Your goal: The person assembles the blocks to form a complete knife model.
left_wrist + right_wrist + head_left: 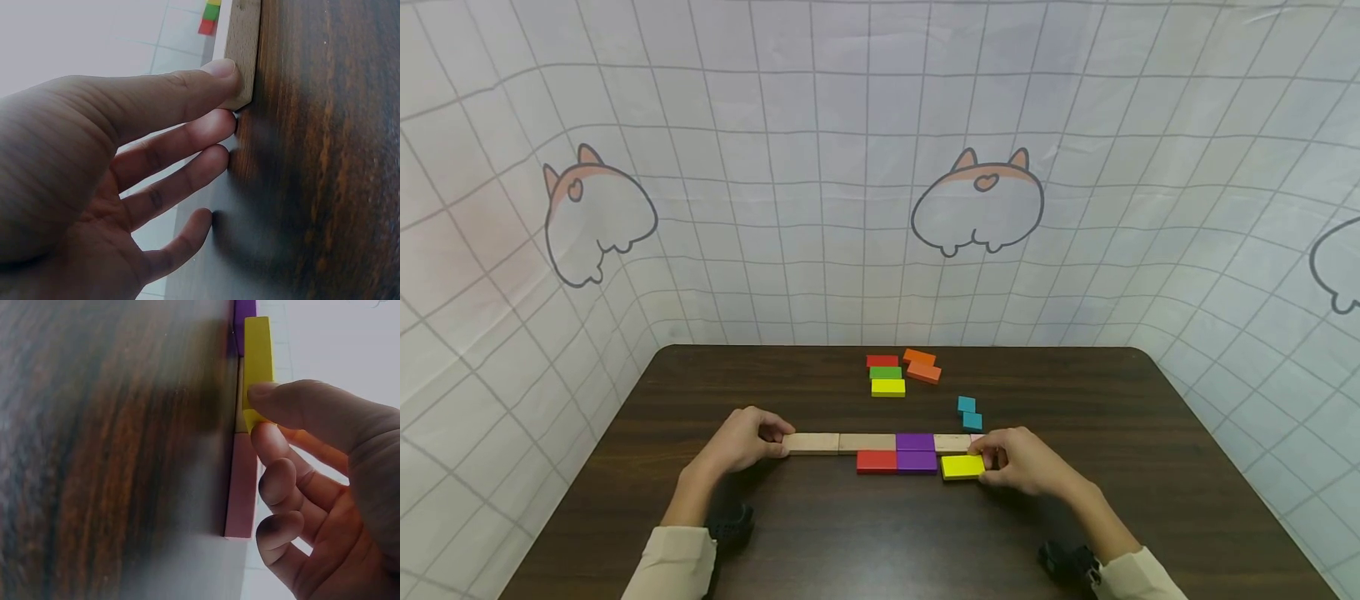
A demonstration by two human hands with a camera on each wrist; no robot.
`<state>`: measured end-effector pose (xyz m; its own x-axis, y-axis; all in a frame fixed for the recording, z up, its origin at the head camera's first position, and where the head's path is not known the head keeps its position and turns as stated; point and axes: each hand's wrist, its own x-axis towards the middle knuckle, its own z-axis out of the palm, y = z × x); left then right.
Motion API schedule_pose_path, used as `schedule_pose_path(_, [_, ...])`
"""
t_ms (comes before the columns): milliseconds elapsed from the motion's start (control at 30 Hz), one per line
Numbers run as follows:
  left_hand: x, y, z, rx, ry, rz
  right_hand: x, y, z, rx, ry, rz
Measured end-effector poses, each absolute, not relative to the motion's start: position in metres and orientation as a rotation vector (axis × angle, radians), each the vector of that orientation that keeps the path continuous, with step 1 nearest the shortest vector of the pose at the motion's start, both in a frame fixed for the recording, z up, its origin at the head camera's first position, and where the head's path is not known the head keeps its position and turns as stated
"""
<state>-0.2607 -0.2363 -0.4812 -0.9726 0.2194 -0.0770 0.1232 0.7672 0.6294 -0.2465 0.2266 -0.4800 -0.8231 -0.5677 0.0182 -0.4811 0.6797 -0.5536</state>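
A row of flat blocks runs left to right across the table. At its left end my left hand (pixel 747 443) pinches a plain wooden block (pixel 812 444), its thumb on the near side; the index finger is hidden in the left wrist view. Another plain block (pixel 867 443), a purple block (pixel 915 442), a short plain block (pixel 951 444) and a pink block (pixel 242 494) continue the row. Against its near side lie a red block (pixel 877 462) and a second purple block (pixel 917 462). My right hand (pixel 1026 462) pinches a yellow block (pixel 961 468), raised in front of the short plain block.
Farther back lie a red block (pixel 882 361), a green block (pixel 886 372) and another yellow block (pixel 888 388). Two orange blocks (pixel 923 372) are beside them. Two small blue blocks (pixel 972 422) lie behind the row's right part. A patterned cloth (pixel 820 192) hangs behind the dark table (pixel 820 542).
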Motion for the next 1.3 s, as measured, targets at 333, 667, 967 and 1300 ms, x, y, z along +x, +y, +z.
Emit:
schedule_pose_path(333, [-0.2615,-0.2375,-0.4817,0.295,2.823,0.979,-0.2438,0.2260,-0.4837,-0.842,2.717,-0.864])
schedule_pose_path(667, [-0.2606,-0.2376,-0.4808,0.294,2.820,0.981,-0.2426,0.2263,-0.4826,-0.812,2.697,-0.898])
schedule_pose_path(967, [-0.2591,-0.2374,-0.4813,0.291,2.825,0.980,-0.2419,0.2251,-0.4820,-0.817,2.694,-0.928])
schedule_pose_path(1300, [-0.2604,-0.2371,-0.4817,0.300,2.831,0.982,-0.2432,0.2193,-0.4797,-0.768,2.735,-0.898])
